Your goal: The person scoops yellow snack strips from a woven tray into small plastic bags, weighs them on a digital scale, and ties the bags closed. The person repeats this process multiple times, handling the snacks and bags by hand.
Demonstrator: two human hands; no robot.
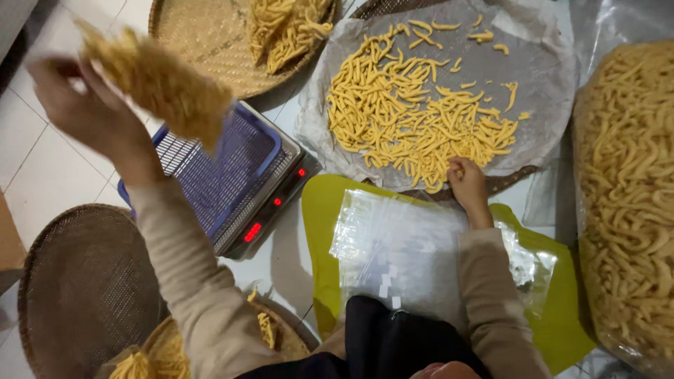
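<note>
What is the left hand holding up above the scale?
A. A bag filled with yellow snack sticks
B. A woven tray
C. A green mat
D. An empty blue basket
A: the left hand grips a filled bag of yellow sticks, raised over the scale with its blue basket, while the right hand rests at the edge of the loose sticks.

A scale (pixel 270 193) bearing a basket (pixel 225 168) sits left of the snack-covered sheet (pixel 533 70), bags (pixel 393 245) lying nearer.

Hands: bagged snack sticks (pixel 158 81) aloft, loose pile (pixel 421 112)
</note>
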